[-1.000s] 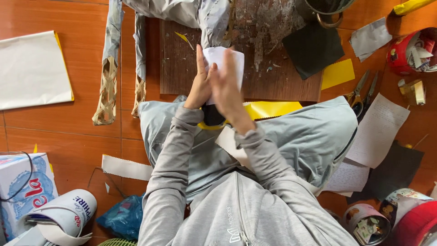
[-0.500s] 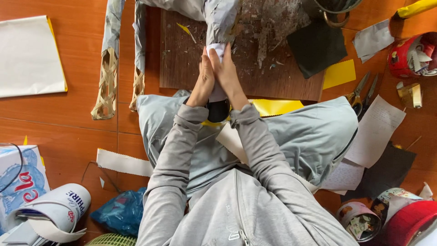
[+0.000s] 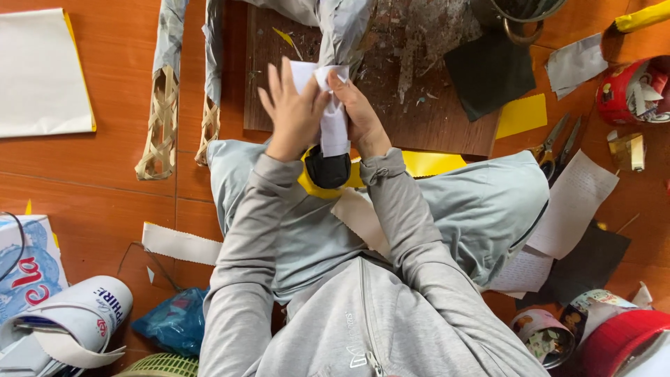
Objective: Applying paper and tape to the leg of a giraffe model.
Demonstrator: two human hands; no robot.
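view from my head camera, looking down at my lap as i sit on the orange floor [image 3: 105, 188]. both hands are raised over the brown board [image 3: 433, 112]. my left hand [image 3: 293, 112] now has its fingers spread and its palm pressed to the side of the white paper strip [image 3: 333, 119]; half a second ago the two hands were pressed together, palm to palm, with the paper almost hidden between them. my right hand [image 3: 359, 115] pinches the folded top of the strip between thumb and fingers. the strip now hangs in plain sight down to the black and yellow piece [image 3: 328, 171] on my knees. a woven bamboo frame [image 3: 162, 112] lies to the left, scissors [image 3: 555, 143] to the right, near a yellow paper scrap [image 3: 522, 115] and a red tin [image 3: 628, 91].
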